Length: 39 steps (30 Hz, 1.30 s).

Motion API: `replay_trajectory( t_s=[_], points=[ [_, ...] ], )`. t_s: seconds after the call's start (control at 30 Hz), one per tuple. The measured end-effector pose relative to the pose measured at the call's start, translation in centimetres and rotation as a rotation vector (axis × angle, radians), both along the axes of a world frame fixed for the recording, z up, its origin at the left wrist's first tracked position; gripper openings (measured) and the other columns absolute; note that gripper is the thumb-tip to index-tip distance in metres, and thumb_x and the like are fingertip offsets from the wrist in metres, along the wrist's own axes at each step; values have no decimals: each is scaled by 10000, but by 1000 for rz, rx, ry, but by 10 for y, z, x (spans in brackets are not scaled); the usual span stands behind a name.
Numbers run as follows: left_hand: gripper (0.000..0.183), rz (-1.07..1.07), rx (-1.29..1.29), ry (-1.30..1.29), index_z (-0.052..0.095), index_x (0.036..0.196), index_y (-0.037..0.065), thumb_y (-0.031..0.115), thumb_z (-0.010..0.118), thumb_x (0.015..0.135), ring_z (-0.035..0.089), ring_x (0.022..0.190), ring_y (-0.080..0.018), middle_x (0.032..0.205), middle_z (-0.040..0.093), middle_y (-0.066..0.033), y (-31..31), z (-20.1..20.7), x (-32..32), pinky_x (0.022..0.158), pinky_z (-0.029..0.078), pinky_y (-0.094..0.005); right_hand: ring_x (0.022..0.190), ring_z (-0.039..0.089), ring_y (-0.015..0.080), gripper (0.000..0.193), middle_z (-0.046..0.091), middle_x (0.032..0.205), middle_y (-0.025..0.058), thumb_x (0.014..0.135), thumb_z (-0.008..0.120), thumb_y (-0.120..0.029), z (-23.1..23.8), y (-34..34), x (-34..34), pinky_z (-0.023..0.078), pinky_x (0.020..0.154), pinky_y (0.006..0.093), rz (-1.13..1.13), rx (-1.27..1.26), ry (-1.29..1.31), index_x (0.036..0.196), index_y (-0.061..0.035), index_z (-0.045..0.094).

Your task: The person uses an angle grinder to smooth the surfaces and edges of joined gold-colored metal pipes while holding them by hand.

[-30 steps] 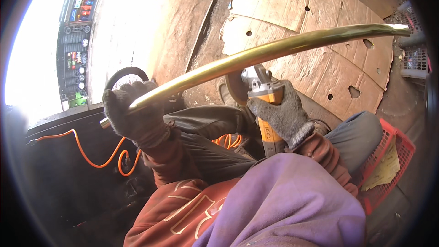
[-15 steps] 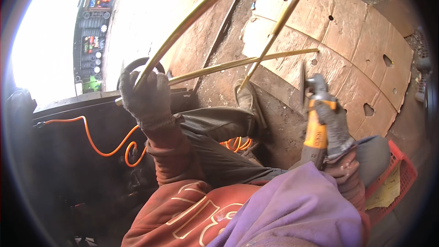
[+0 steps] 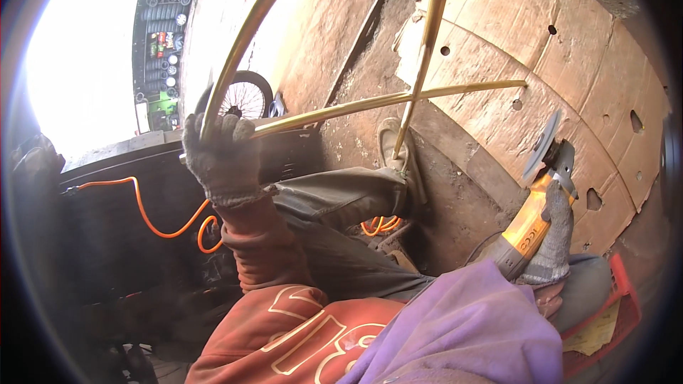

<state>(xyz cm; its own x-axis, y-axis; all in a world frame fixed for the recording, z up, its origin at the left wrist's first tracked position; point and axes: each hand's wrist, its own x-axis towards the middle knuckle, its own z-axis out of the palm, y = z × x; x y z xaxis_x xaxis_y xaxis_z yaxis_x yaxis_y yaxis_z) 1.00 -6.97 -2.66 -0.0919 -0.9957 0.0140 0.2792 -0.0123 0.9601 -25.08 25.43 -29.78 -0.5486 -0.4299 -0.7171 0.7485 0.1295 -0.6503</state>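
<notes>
My left hand [image 3: 224,160], in a grey knit glove, is closed around a curved brass-coloured metal bar [image 3: 245,43]. A second brass-coloured bar [image 3: 341,109] runs rightward from beside that hand and crosses a slanting third bar [image 3: 428,35], whose lower end is by my shoe [image 3: 390,141]. Whether the bars are joined at the hand is hidden. On the right, my gloved right hand [image 3: 556,238] grips the yellow body of an angle grinder [image 3: 530,222]. The grinder's disc [image 3: 543,146] tilts upward, apart from the bars.
Flattened cardboard [image 3: 526,57] with holes covers the floor ahead. A dark panel [image 3: 142,242] stands at left, with an orange cord [image 3: 167,233] across it. Beside my right knee is a red plastic crate [image 3: 620,316]. A spoked wheel [image 3: 249,96] shows beyond my left hand.
My right hand has swung the grinder to the right and tilted it, so more of the disc's face shows. My left hand keeps its grip; the bars sit slightly differently as the view shifts.
</notes>
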Motion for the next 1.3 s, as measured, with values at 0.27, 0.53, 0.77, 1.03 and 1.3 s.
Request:
replay_trajectory(
  t_s=[0.27,0.53,0.77,1.03,1.3],
  points=[
    [284,-28,9,78,611,980,68,315,476,1016,362,514,-118,606,432,31,4,0,9,505,342,-299,858,602,127,493,626,987,49,888,728,-350,31,-18,-1,499,762,275,16,-10,-116,1214,-2,599],
    [260,-200,41,116,568,859,108,324,519,996,371,526,-129,602,430,27,3,1,11,507,338,-305,846,603,134,514,610,977,53,886,730,-362,32,-24,2,505,756,284,1,-26,-89,1224,-7,577],
    [245,528,-86,-534,567,910,100,329,534,989,527,676,-155,720,546,-26,7,1,12,746,501,-353,850,616,143,471,618,972,56,895,724,-326,46,-37,7,515,743,290,-101,8,-209,1224,-22,580],
    [195,-4,-189,-84,578,1025,68,255,534,995,560,726,-145,843,602,-35,21,6,13,797,506,-344,778,619,129,448,633,944,39,869,766,-310,15,-27,2,516,677,267,-33,42,-156,1185,-34,609],
    [297,198,-1297,-1109,605,1084,16,160,741,862,641,770,-157,910,664,-69,-3,7,-7,721,528,-319,792,645,189,524,645,958,74,829,773,-432,36,-45,-7,550,712,314,-263,-60,-100,1154,-50,623]
  ],
)
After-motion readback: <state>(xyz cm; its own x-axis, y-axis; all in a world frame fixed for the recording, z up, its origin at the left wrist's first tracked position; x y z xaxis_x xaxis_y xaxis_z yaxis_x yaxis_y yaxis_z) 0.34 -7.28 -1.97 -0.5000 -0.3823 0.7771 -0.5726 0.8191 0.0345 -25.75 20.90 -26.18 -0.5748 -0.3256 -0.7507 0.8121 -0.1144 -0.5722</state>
